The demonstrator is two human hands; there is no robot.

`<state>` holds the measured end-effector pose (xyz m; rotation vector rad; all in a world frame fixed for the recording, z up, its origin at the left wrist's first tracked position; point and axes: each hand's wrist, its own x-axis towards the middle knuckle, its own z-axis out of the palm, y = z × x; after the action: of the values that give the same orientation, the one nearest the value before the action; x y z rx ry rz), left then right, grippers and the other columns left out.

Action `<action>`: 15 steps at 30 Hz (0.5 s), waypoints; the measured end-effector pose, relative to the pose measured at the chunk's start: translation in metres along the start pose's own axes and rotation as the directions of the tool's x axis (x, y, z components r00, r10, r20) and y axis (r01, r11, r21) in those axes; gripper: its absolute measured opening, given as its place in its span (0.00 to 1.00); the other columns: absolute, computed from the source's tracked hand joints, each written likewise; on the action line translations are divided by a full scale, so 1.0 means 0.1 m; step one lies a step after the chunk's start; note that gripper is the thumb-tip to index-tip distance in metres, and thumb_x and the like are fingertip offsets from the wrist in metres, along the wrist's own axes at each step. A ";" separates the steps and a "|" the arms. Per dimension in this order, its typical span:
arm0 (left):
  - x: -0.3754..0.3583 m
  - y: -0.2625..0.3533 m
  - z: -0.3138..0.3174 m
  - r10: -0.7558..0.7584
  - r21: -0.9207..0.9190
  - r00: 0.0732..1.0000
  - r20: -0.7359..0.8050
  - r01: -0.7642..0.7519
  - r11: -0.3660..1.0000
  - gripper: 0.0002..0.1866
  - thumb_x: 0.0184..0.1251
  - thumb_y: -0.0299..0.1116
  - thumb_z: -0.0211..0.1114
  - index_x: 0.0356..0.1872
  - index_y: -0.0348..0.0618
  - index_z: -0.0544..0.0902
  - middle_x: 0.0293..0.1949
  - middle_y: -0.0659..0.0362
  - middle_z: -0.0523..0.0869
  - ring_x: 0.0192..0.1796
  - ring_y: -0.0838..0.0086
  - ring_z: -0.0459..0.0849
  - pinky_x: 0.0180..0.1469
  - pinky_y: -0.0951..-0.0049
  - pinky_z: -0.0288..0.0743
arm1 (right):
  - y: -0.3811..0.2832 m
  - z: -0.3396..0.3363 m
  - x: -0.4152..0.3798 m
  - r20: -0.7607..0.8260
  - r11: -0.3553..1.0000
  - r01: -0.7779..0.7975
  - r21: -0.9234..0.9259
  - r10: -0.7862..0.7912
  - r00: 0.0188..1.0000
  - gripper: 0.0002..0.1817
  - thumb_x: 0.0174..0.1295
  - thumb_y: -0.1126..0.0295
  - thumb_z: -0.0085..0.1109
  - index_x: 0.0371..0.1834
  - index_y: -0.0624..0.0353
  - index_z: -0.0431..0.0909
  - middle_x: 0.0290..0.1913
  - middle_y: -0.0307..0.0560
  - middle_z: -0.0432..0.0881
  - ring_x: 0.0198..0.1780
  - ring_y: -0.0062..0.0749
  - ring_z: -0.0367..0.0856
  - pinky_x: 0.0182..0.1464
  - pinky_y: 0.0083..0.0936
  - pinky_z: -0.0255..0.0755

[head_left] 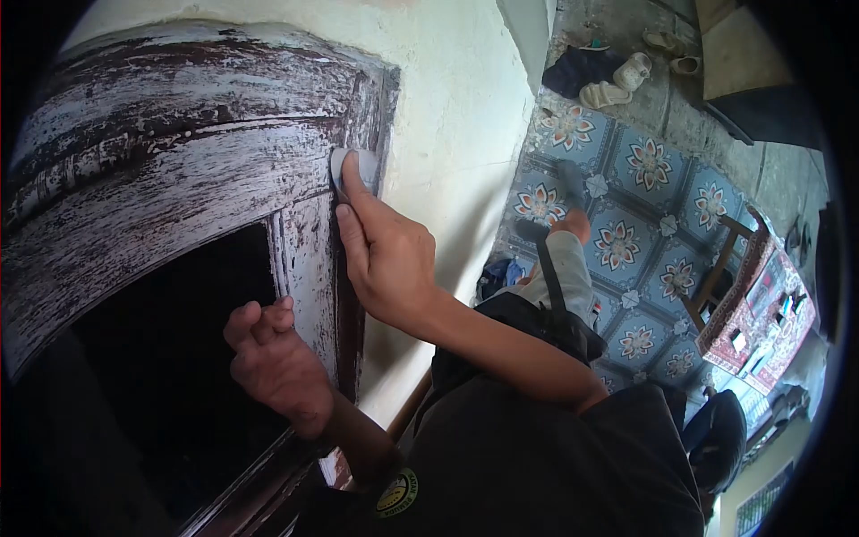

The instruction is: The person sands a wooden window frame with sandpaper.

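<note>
Pressing under right hand (385, 255): sandpaper (344, 170)

You stand in a lived-in home. A weathered wooden window frame with flaking white paint (179, 170) sits in a cream plastered wall (456, 116). Patterned blue floral floor tiles (626, 206), pale sandals left on the concrete step (617, 85) and a red patterned cloth-covered table (761, 313) confirm domestic use.

- Dark window opening (170, 358) is free room; my left hand (277, 362) sits at its edge.
- Wooden frame (179, 170) and plaster wall (456, 116) block my right hand (385, 255) ahead.
- Open air right of wall, down to tiled floor (626, 206).
</note>
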<state>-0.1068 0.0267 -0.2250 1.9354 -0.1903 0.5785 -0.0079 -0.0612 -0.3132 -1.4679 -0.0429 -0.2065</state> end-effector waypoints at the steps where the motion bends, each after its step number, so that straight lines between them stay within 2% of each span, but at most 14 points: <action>1: 0.02 -0.01 0.00 -0.007 -0.003 1.000 0.008 0.007 1.000 0.41 0.54 0.56 0.70 0.69 0.52 0.70 0.69 0.40 0.63 0.58 0.58 0.74 0.67 0.52 0.63 | -0.02 -0.02 0.09 -0.006 1.000 -0.008 -0.004 0.008 1.000 0.23 0.72 0.67 0.54 0.68 0.62 0.72 0.25 0.60 0.81 0.24 0.49 0.80 0.30 0.35 0.72; 3: 0.01 0.00 0.01 -0.016 -0.021 1.000 -0.018 0.016 1.000 0.41 0.53 0.56 0.71 0.69 0.52 0.70 0.69 0.39 0.63 0.58 0.58 0.74 0.67 0.52 0.63 | -0.12 -0.11 0.46 0.115 0.982 -0.167 -0.084 0.176 0.978 0.23 0.72 0.67 0.53 0.69 0.61 0.71 0.30 0.59 0.84 0.26 0.47 0.82 0.33 0.33 0.75; 4: -0.02 0.01 0.01 -0.021 -0.016 0.999 -0.025 0.021 1.000 0.41 0.53 0.56 0.71 0.69 0.52 0.70 0.69 0.39 0.63 0.58 0.58 0.74 0.67 0.52 0.63 | -0.11 -0.10 0.69 0.104 0.975 -0.213 -0.069 0.220 0.970 0.23 0.73 0.67 0.53 0.69 0.59 0.71 0.34 0.60 0.86 0.27 0.46 0.83 0.36 0.32 0.76; 5: -0.03 0.01 0.00 -0.022 -0.020 1.000 -0.020 0.021 1.000 0.42 0.53 0.56 0.72 0.69 0.52 0.70 0.69 0.39 0.63 0.59 0.58 0.73 0.67 0.52 0.63 | -0.12 -0.10 0.65 0.111 0.976 -0.209 -0.064 0.215 0.970 0.23 0.73 0.67 0.53 0.69 0.59 0.71 0.34 0.60 0.86 0.27 0.46 0.83 0.36 0.32 0.76; 7: 0.02 -0.01 0.00 0.003 -0.036 1.000 -0.007 -0.003 0.999 0.42 0.53 0.56 0.72 0.69 0.53 0.70 0.69 0.39 0.63 0.59 0.58 0.73 0.67 0.52 0.63 | -0.09 -0.11 0.48 0.130 0.966 -0.253 0.056 0.244 0.961 0.23 0.72 0.66 0.50 0.68 0.60 0.71 0.32 0.60 0.84 0.31 0.54 0.84 0.35 0.44 0.75; 8: 0.01 0.00 0.00 0.003 -0.026 1.000 -0.009 -0.003 1.000 0.42 0.53 0.57 0.72 0.69 0.52 0.70 0.69 0.39 0.63 0.59 0.58 0.73 0.67 0.52 0.63 | -0.11 -0.07 0.33 0.070 0.981 -0.160 0.112 0.152 0.986 0.22 0.72 0.65 0.49 0.67 0.60 0.73 0.30 0.61 0.83 0.31 0.56 0.83 0.35 0.44 0.75; 9: 0.00 0.00 0.00 -0.008 -0.015 1.000 -0.007 0.008 1.000 0.42 0.52 0.57 0.72 0.68 0.52 0.70 0.69 0.39 0.63 0.59 0.58 0.73 0.67 0.51 0.63 | -0.03 -0.04 0.29 0.061 0.981 -0.159 0.108 0.153 0.986 0.22 0.72 0.65 0.49 0.67 0.60 0.73 0.30 0.61 0.83 0.31 0.56 0.83 0.35 0.44 0.75; 11: 0.03 -0.02 -0.01 -0.016 -0.043 1.000 0.006 0.016 0.999 0.43 0.52 0.57 0.73 0.69 0.52 0.70 0.69 0.39 0.63 0.59 0.58 0.73 0.67 0.52 0.63 | -0.08 -0.07 0.39 0.046 0.983 -0.182 0.037 0.180 0.983 0.21 0.72 0.65 0.49 0.66 0.60 0.74 0.29 0.61 0.83 0.31 0.56 0.83 0.35 0.44 0.75; 12: 0.02 -0.01 -0.01 -0.009 -0.065 1.000 0.006 0.009 0.998 0.43 0.52 0.56 0.73 0.69 0.52 0.70 0.69 0.39 0.62 0.59 0.57 0.73 0.67 0.52 0.64 | -0.04 -0.04 0.62 0.006 0.976 -0.213 0.051 0.213 0.977 0.21 0.73 0.66 0.49 0.66 0.60 0.74 0.28 0.61 0.83 0.30 0.55 0.84 0.36 0.44 0.75; 13: 0.00 0.00 -0.02 -0.008 -0.059 1.000 -0.004 0.008 0.998 0.43 0.52 0.56 0.73 0.69 0.52 0.70 0.69 0.39 0.62 0.59 0.57 0.73 0.67 0.52 0.64 | 0.03 -0.01 0.74 -0.020 0.981 -0.170 0.090 0.172 0.985 0.20 0.73 0.66 0.49 0.64 0.61 0.75 0.28 0.61 0.83 0.30 0.56 0.83 0.35 0.44 0.75; 15: 0.02 -0.02 -0.02 0.006 -0.038 1.000 0.026 -0.005 0.999 0.43 0.52 0.56 0.73 0.69 0.52 0.70 0.69 0.39 0.62 0.59 0.58 0.74 0.67 0.52 0.64 | 0.03 -0.03 0.57 0.039 0.949 -0.271 0.158 0.268 0.963 0.19 0.73 0.65 0.49 0.62 0.62 0.76 0.29 0.61 0.83 0.30 0.58 0.83 0.35 0.44 0.74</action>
<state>-0.1049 0.0293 -0.2248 1.9067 -0.2215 0.5496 0.0487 -0.0701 -0.3075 -1.2970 0.1245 0.0328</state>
